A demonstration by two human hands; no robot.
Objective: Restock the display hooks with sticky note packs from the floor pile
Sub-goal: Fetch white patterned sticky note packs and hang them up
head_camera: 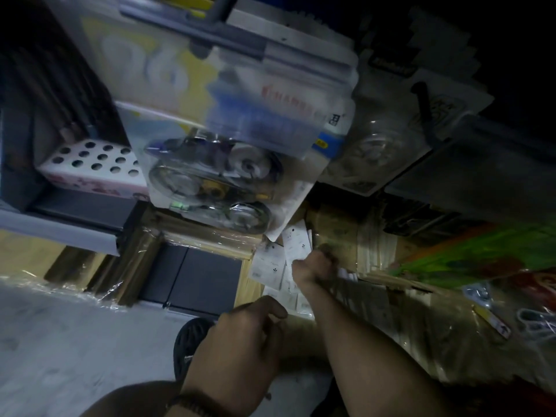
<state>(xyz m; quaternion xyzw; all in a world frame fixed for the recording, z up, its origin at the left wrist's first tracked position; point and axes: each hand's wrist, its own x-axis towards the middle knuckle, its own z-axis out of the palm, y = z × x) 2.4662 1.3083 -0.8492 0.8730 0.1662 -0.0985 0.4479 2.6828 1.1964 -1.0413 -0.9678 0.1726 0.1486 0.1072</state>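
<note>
Right hand [313,266] is down at the floor pile, fingers curled around a fan of white sticky note packs [293,246]. It's clamped on several at once, with the card tops sticking up and to the left of the fist. More packs [296,299] lie loose on the floor just near of that hand, between both hands.

Left hand [240,335] hangs near the camera, fingers loosely bent. Something pale may be pinched at its fingertips, but blur means I can't tell if it holds anything.

Display hardware is up top: a grey rail [228,40] and a dark hook [422,100] far right, with blister cards of tape dispensers [216,182] hanging in front. I can't see which hook takes these packs.

Handling judgement:
- Packs look light, thin and flat, sleeved in glossy film, so they're probably slippery against each other. A stacked grip could shed the outer ones.
- The card header should be the stiff part and the hang hole should sit there. Pinch just below the hole and feed one pack at a time.
- Not fragile, but the corners could crease in a tight fist.
</note>
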